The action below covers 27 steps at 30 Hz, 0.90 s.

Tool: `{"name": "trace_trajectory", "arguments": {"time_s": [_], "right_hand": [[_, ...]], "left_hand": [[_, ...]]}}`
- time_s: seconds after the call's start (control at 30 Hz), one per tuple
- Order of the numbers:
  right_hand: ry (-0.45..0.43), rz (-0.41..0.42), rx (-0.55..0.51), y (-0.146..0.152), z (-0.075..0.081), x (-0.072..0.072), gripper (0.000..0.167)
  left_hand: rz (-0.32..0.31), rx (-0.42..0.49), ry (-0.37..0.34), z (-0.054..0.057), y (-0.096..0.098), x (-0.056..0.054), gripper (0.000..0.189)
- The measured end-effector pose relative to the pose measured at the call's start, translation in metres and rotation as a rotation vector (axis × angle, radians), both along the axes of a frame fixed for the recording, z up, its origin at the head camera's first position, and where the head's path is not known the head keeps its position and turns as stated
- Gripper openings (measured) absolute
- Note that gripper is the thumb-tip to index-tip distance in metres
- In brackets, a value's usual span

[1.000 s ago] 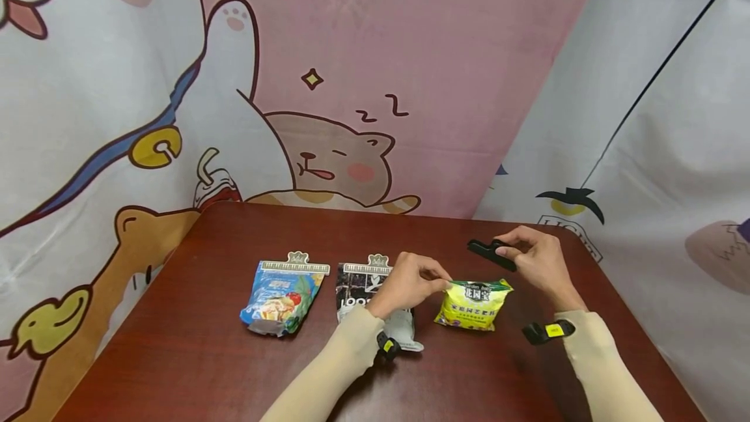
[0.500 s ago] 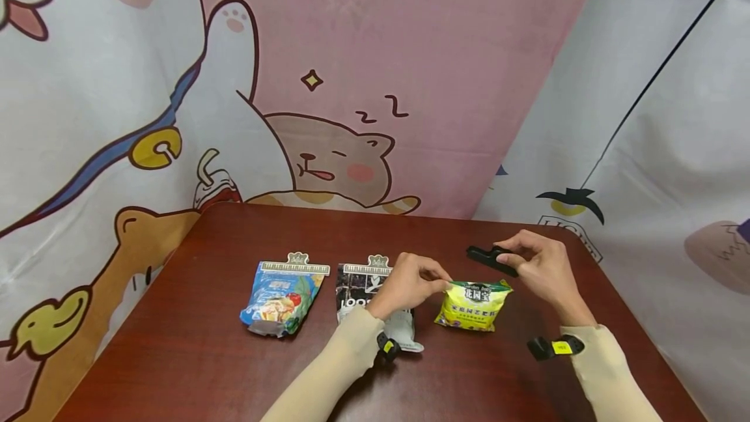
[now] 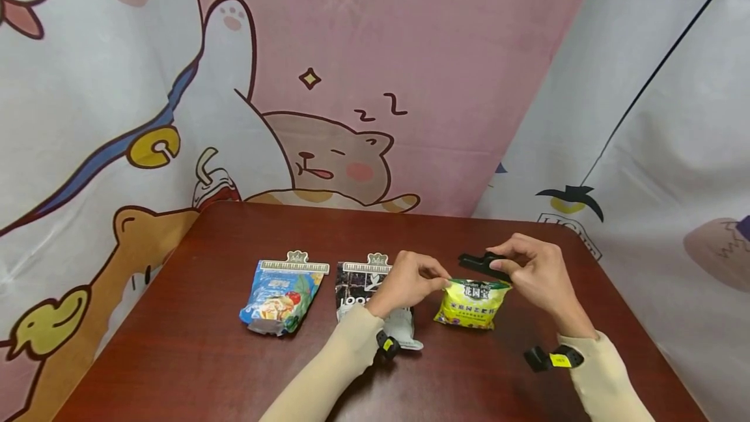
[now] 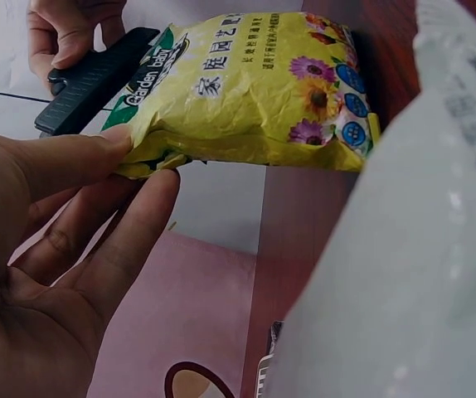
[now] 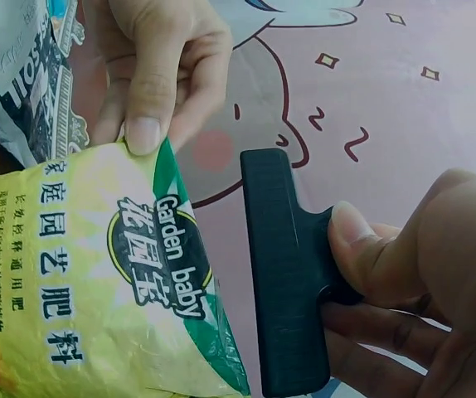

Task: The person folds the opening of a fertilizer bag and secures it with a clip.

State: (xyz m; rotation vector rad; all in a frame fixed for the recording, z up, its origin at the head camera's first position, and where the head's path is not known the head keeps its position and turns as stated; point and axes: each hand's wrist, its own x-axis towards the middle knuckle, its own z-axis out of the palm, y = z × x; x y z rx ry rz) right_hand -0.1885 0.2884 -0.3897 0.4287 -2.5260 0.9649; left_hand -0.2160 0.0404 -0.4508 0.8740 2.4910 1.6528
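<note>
A yellow fertilizer bag (image 3: 471, 307) with a green top edge stands on the table, its upper left corner pinched between the thumb and fingers of my left hand (image 3: 408, 283). My right hand (image 3: 540, 271) holds a black bag clip (image 3: 482, 264) by its handle, just behind and above the bag's top edge. In the right wrist view the clip (image 5: 284, 274) lies alongside the green edge of the bag (image 5: 97, 274), with a narrow gap between them. The left wrist view shows the thumb pressing on the bag's corner (image 4: 151, 149).
Left of the yellow bag lies a black and white soil bag (image 3: 404, 331), partly behind my left hand, with a metal clip (image 3: 377, 263) on top. Further left is a blue food bag (image 3: 280, 301) with a similar clip (image 3: 295, 263). All rest on a reddish-brown table (image 3: 176, 357).
My right hand has brought the black clip left and slightly down, closer to the yellow bag's top edge. The left hand keeps its pinch on the corner.
</note>
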Motion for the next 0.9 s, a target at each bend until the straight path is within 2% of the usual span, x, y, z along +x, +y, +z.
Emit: {"name": "trace_trajectory", "arguments": {"time_s": [0.4,0.67,0.9], "right_hand": [[-0.046,0.047,0.064,-0.0041,-0.0026,0.0079,0.023],[-0.034,0.073,0.096,-0.0066,-0.0059,0.0059,0.029],[-0.079,0.089,0.108,-0.0068,-0.0088,0.0043,0.028]], "left_hand": [[0.010,-0.003,-0.018,0.0001,0.0003,-0.0006,0.004],[0.017,-0.008,-0.028,-0.0003,0.0014,-0.0012,0.004],[0.015,0.017,-0.044,-0.0014,0.0006,-0.0015,0.004]]}}
